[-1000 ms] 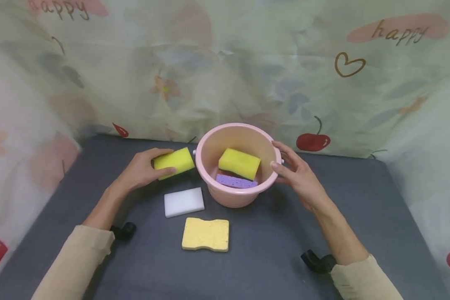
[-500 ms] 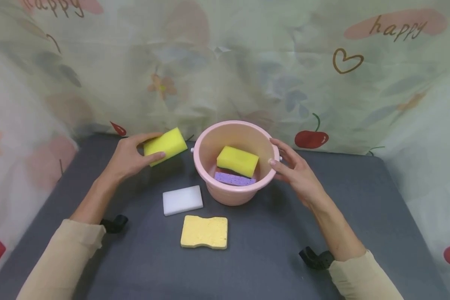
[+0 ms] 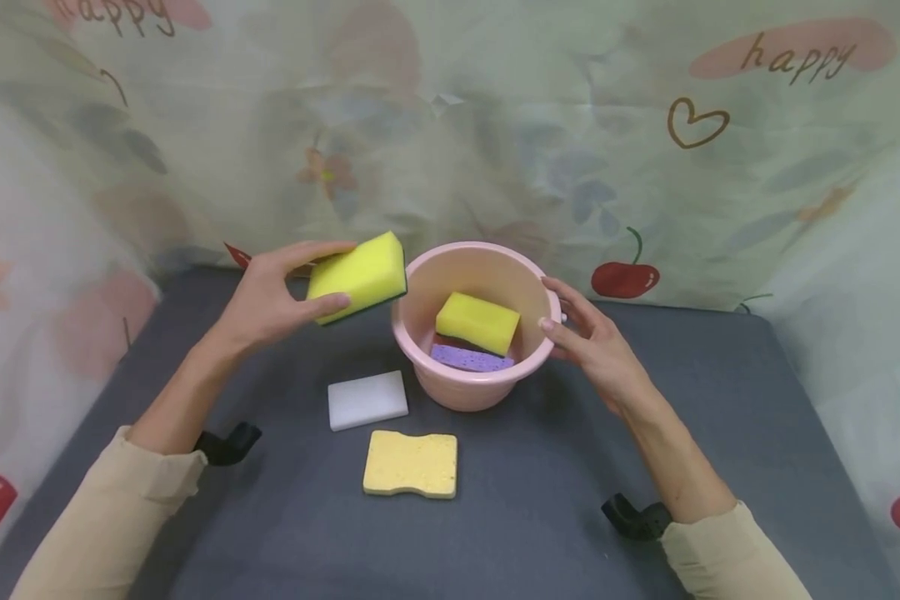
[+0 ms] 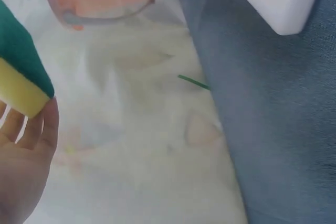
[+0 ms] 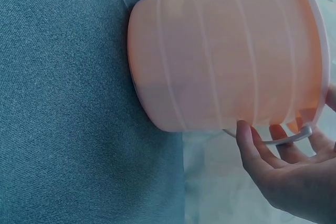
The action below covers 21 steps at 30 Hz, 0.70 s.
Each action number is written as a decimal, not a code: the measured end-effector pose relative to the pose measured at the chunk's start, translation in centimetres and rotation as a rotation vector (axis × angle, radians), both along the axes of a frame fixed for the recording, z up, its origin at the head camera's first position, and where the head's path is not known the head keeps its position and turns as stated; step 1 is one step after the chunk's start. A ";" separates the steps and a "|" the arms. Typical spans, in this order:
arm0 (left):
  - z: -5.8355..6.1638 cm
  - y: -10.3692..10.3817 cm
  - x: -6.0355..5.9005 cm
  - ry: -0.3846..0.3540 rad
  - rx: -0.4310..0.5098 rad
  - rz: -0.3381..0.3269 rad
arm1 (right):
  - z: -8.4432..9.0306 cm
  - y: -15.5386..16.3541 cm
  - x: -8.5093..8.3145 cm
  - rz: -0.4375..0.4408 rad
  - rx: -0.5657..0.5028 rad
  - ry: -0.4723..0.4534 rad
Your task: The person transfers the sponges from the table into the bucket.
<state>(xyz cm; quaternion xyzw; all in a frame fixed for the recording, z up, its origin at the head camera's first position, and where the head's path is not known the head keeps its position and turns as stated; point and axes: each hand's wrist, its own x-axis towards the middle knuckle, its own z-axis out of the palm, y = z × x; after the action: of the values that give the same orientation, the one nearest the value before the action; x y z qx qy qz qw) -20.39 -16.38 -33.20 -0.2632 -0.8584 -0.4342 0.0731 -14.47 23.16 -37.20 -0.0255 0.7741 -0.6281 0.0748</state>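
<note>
A yellow sponge [image 3: 360,275] with a green scouring side [image 4: 21,51] is pinched between the thumb and fingers of my left hand [image 3: 273,287], raised just left of the pink bucket [image 3: 465,393]. Its right end overlaps the bucket's rim in the head view. My right hand [image 3: 588,342] grips the bucket's right rim, thumb at the front, with other fingers along the outer wall [image 5: 226,61] by the white handle [image 5: 286,140]. Inside the bucket lie another yellow sponge [image 3: 477,323] and a purple sponge [image 3: 471,358]; a reddish thing between them is mostly hidden.
On the dark grey table [image 3: 525,500], a white sponge [image 3: 367,400] lies in front of the bucket to the left. A pale yellow sponge with notched sides [image 3: 410,464] is nearer the front. A patterned curtain [image 3: 457,150] rises behind the table.
My left hand has lifted the yellow sponge from beside the bucket, first up and left, then right towards the rim. My right hand has stayed on the bucket.
</note>
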 end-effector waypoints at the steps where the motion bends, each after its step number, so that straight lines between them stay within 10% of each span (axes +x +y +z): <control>1: 0.2 0.2 0.1 0.008 -0.003 -0.012 | 0.0 0.0 0.0 -0.002 0.001 -0.002; 21: 2.0 5.7 -0.2 0.164 -0.050 -0.257 | 0.0 0.1 -0.1 -0.010 0.008 0.004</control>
<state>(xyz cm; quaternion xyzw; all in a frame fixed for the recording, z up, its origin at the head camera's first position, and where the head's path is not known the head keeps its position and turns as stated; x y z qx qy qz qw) -20.63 -10.65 -31.24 -0.4072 -0.8192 -0.3957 0.0803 -14.59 23.25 -37.23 -0.0228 0.7767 -0.6255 0.0704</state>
